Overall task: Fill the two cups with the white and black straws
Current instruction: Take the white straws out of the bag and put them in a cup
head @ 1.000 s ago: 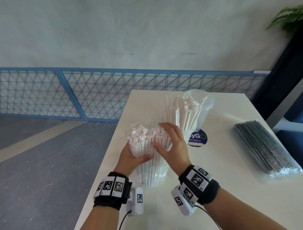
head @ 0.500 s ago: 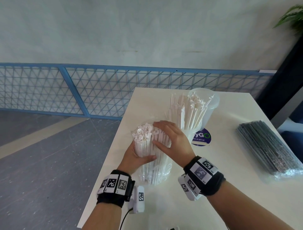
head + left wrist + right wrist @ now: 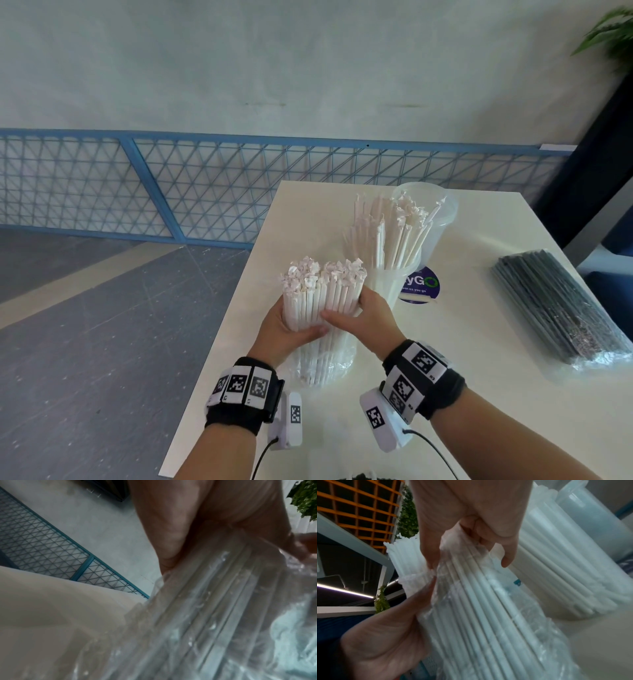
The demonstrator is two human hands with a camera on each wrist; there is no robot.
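- The left hand point(image 3: 281, 329) is wrapping its fingers and thumb around a thick bundle of white straws point(image 3: 322, 294), gripping it from the left side about halfway up.
- The right hand point(image 3: 368, 320) is curling around the same bundle from the right, its thumb lying across the front and nearly meeting the left thumb.
- The bundle is standing almost upright over the near left part of the white table point(image 3: 479, 394), its crimped paper tips pointing up and fanning slightly.
- A clear plastic bag point(image 3: 323, 363) is hanging crumpled around the lower half of the straws, below both hands; its bottom is sitting at or just above the tabletop, and I cannot tell which.
- In the right wrist view the right hand's fingers point(image 3: 506, 555) are pressing into the wrinkled plastic bag point(image 3: 547, 642) with the white straws point(image 3: 481, 608) running through it.
- In the left wrist view the left hand point(image 3: 180, 520) is clasping the straws through the blurred plastic.
- Just behind the bundle, 1 clear cup point(image 3: 394, 284) is holding more white straws, leaning outward.
- A 2nd clear cup point(image 3: 442, 219) is standing behind it, touching or nearly so; a few straw tips are leaning across its mouth.
- A round purple sticker point(image 3: 423, 286) is lying on the table beside the front cup.
- A sealed pack of black straws point(image 3: 558, 305) is lying flat near the table's right edge, well apart from the hands.
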